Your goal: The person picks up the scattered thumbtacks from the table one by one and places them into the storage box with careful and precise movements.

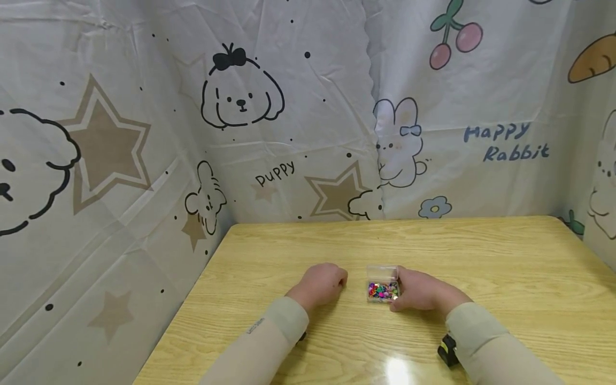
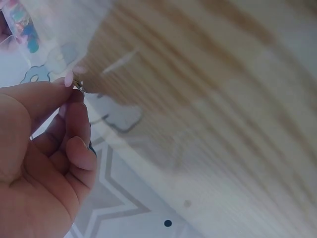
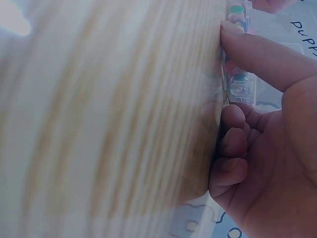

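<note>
A small clear plastic box [image 1: 383, 300] with its lid [image 1: 382, 272] raised stands on the table. Inside lie many small, shiny, multicoloured pieces [image 1: 380, 290] that look like thumbtacks. From the right side, my right hand [image 1: 421, 290] grips the box, thumb at the near edge; in the right wrist view the right thumb [image 3: 262, 57] lies along it. To the left of the box, my left hand [image 1: 321, 283] is low over the table. Between its thumb and index fingertips it pinches a small gold-coloured tack [image 2: 78, 84], mostly hidden. The other left fingers are curled.
The pale wood-grain table [image 1: 269, 251] has its far edge against a white printed cloth [image 1: 298, 107], which also hangs along both sides. Dark wrist devices, one a black and yellow strap [image 1: 448, 350], sit under the sleeves.
</note>
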A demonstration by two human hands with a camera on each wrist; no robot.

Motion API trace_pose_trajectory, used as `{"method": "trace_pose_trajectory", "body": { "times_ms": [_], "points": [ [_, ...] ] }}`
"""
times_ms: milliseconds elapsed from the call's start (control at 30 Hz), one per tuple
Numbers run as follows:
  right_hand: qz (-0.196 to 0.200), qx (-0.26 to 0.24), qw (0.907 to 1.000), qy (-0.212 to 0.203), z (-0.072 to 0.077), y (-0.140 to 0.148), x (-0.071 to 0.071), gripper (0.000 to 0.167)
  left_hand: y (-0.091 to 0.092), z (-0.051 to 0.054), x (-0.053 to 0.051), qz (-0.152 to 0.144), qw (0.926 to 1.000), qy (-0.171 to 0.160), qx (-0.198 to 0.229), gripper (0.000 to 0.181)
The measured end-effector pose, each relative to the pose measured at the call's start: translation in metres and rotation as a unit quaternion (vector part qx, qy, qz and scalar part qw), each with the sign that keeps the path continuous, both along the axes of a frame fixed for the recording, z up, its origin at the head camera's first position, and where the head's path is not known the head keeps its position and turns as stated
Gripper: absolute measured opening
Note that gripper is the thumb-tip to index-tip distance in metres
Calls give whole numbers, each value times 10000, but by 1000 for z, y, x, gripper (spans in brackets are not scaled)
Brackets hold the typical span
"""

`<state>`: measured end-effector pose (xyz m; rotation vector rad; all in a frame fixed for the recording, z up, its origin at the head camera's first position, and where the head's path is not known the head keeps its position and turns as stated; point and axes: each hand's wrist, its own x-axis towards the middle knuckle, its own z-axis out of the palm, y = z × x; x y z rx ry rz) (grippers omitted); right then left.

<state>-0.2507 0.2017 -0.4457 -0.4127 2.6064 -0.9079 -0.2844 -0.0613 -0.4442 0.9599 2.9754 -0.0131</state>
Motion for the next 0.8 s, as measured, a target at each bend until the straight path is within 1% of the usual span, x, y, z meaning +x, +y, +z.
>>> {"method": "trace_pose_trajectory", "body": {
  "times_ms": [100, 333, 433, 533, 633, 700, 800],
  "points": [
    [-9, 16, 10000, 15, -1, -1, 2, 57, 1, 0, 2, 13, 10000, 18, -34, 20],
    [-12, 30, 10000, 90, -3, -4, 4, 56, 2, 1, 4, 91, 9999, -110, -28, 24],
    [4, 10, 9999, 101, -4, -4, 4, 55, 2, 1, 4, 44, 10000, -60, -32, 23],
    [28, 4, 9999, 123, -4, -4, 3, 56, 4, 1, 5, -84, 9999, 46, 46, 20],
    [36, 9, 9999, 133, -5, -4, 3, 56, 8, 2, 8, -280, 9994, 102, 199, 15],
    [34, 31, 9999, 153, -5, -3, 3, 56, 12, 4, 10, -418, 9986, 110, 292, 12],
    [32, 14, 9998, 182, -6, -3, 3, 56, 18, 8, 16, -611, 9975, 154, 304, 11]
  ]
}}
